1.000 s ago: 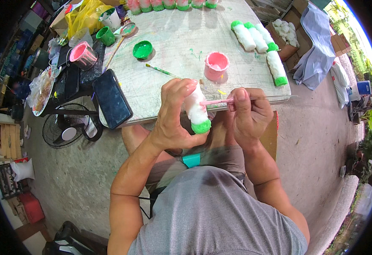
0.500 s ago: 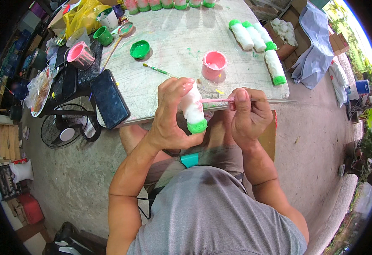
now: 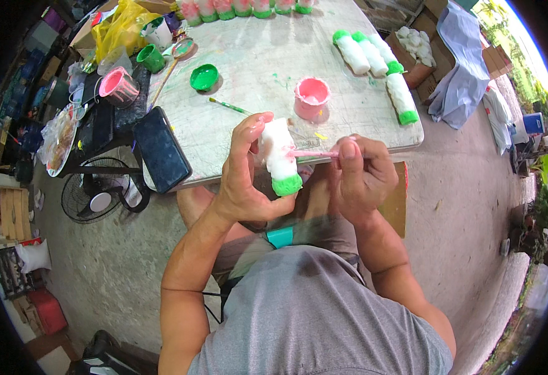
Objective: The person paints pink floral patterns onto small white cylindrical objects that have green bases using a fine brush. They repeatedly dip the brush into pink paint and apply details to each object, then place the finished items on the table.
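My left hand (image 3: 241, 172) is closed round a white, lumpy cylinder (image 3: 278, 149) with a green-painted lower end, held tilted over the table's near edge. In my right hand (image 3: 365, 175) a thin paintbrush (image 3: 314, 154) with pink on it is pinched between thumb and fingers. Its pink tip touches the side of the cylinder, where a small pink patch shows. Just beyond sits a pink paint cup (image 3: 312, 99) on the white table (image 3: 255, 56). Another brush (image 3: 229, 106) with a green tip lies partly behind my left hand.
Several white cylinders with green ends (image 3: 353, 53) lie at the table's right. Pink-and-green ones (image 3: 243, 7) line the far edge. A green paint lid (image 3: 204, 77), a phone (image 3: 161, 150) and a pink paint pail (image 3: 119, 86) are at left. A fan (image 3: 102, 187) stands below.
The cylinder and my left hand have shifted slightly left. My right hand has moved a little left too, with the brush tip still against the cylinder.
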Action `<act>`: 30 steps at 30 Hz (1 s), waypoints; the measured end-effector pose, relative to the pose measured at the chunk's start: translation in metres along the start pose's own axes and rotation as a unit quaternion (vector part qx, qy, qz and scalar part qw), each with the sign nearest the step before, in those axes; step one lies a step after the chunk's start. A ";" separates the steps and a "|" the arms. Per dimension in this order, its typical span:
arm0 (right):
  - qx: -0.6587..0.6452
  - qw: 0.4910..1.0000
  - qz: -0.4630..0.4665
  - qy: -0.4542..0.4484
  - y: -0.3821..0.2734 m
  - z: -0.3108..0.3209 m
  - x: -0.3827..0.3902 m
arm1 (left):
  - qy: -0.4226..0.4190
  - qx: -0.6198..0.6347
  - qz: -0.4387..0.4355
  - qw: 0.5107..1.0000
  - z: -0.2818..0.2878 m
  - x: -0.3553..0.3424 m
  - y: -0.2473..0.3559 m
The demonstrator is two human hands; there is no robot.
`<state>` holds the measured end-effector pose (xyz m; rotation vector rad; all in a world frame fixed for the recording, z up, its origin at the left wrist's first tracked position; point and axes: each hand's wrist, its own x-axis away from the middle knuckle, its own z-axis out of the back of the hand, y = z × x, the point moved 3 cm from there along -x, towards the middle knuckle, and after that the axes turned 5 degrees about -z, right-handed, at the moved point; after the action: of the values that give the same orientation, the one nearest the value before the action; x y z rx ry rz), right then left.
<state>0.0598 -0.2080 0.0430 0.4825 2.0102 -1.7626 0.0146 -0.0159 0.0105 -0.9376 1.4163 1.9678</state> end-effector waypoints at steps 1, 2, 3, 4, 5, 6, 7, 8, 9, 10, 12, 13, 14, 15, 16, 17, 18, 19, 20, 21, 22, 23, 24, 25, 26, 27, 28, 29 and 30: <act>0.008 0.999 0.034 -0.009 -0.002 0.001 -0.001 | 0.003 0.000 -0.008 1.000 -0.001 0.000 -0.001; 0.016 0.997 0.068 -0.019 -0.005 0.001 -0.002 | 0.006 -0.001 -0.016 1.000 -0.001 0.000 -0.002; 0.019 0.999 0.047 -0.013 -0.004 0.003 -0.002 | -0.002 -0.021 -0.019 1.000 0.000 -0.001 -0.001; 0.021 0.999 0.025 -0.007 -0.005 0.003 -0.003 | -0.011 -0.040 -0.022 0.999 0.001 -0.002 0.000; 0.024 1.000 0.004 -0.001 -0.005 0.003 -0.004 | -0.019 -0.060 -0.025 0.998 0.002 -0.003 0.002; -0.009 0.999 -0.035 -0.004 -0.002 0.002 -0.006 | -0.023 -0.064 -0.029 0.997 0.002 -0.004 0.003; -0.042 0.996 -0.074 -0.006 0.001 0.000 -0.008 | -0.027 -0.068 -0.033 0.997 0.002 -0.005 0.004; -0.074 0.991 -0.113 -0.009 0.004 -0.002 -0.010 | -0.031 -0.071 -0.037 0.996 0.001 -0.005 0.004; -0.053 0.991 -0.119 -0.018 0.002 -0.003 -0.012 | -0.033 -0.071 -0.037 0.996 0.001 -0.006 0.005; -0.032 0.991 -0.126 -0.028 0.000 -0.004 -0.013 | -0.034 -0.071 -0.037 0.996 0.001 -0.006 0.006; 0.006 0.991 -0.129 -0.034 -0.001 -0.006 -0.015 | -0.032 -0.069 -0.040 0.996 0.000 -0.007 0.007; 0.022 0.991 -0.126 -0.030 0.000 -0.007 -0.015 | -0.030 -0.067 -0.042 0.996 0.000 -0.007 0.007; 0.038 0.991 -0.123 -0.027 0.000 -0.008 -0.016 | -0.028 -0.065 -0.044 0.997 0.001 -0.007 0.007; 0.038 0.991 -0.123 -0.021 0.000 -0.007 -0.018 | -0.028 -0.069 -0.047 0.996 0.001 -0.007 0.006; 0.037 0.992 -0.124 -0.014 -0.001 -0.006 -0.020 | -0.029 -0.074 -0.049 0.996 0.001 -0.007 0.006; 0.036 0.992 -0.124 -0.008 -0.002 -0.005 -0.022 | -0.029 -0.079 -0.051 0.995 0.001 -0.007 0.006; 0.026 0.991 -0.130 -0.012 -0.002 -0.005 -0.022 | -0.032 -0.081 -0.050 0.995 0.001 -0.007 0.006; 0.016 0.991 -0.135 -0.016 -0.003 -0.004 -0.022 | -0.036 -0.083 -0.048 0.995 0.001 -0.008 0.008; 0.005 0.990 -0.141 -0.019 -0.003 -0.004 -0.021 | -0.039 -0.086 -0.047 0.994 0.001 -0.008 0.008; 0.006 0.991 -0.131 -0.025 -0.004 -0.006 -0.021 | -0.036 -0.084 -0.049 0.995 0.001 -0.008 0.008; 0.007 0.992 -0.121 -0.030 -0.005 -0.009 -0.021 | -0.034 -0.082 -0.050 0.995 0.000 -0.007 0.008; 0.008 0.993 -0.111 -0.035 -0.006 -0.011 -0.021 | -0.032 -0.080 -0.052 0.995 0.000 -0.007 0.007; 0.020 0.993 -0.109 -0.032 -0.005 -0.010 -0.022 | -0.030 -0.077 -0.051 0.995 0.000 -0.006 0.006; 0.033 0.993 -0.107 -0.028 -0.003 -0.007 -0.024 | -0.029 -0.075 -0.050 0.996 0.000 -0.006 0.006; 0.045 0.993 -0.106 -0.025 -0.002 -0.005 -0.025 | -0.028 -0.072 -0.049 0.996 0.000 -0.006 0.006; 0.042 0.993 -0.107 -0.026 -0.002 -0.005 -0.025 | -0.030 -0.074 -0.049 0.996 0.000 -0.006 0.006; 0.040 0.993 -0.109 -0.028 -0.002 -0.004 -0.025 | -0.031 -0.076 -0.050 0.995 0.000 -0.006 0.006; 0.037 0.993 -0.111 -0.030 -0.002 -0.003 -0.025 | -0.033 -0.078 -0.051 0.995 0.000 -0.007 0.007; 0.034 0.993 -0.112 -0.035 -0.003 -0.005 -0.024 | -0.034 -0.078 -0.050 0.995 0.000 -0.007 0.006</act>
<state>0.0787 -0.2034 0.0587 0.2180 2.0279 -1.9556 0.0141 -0.0184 0.0195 -0.9813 1.1699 2.0364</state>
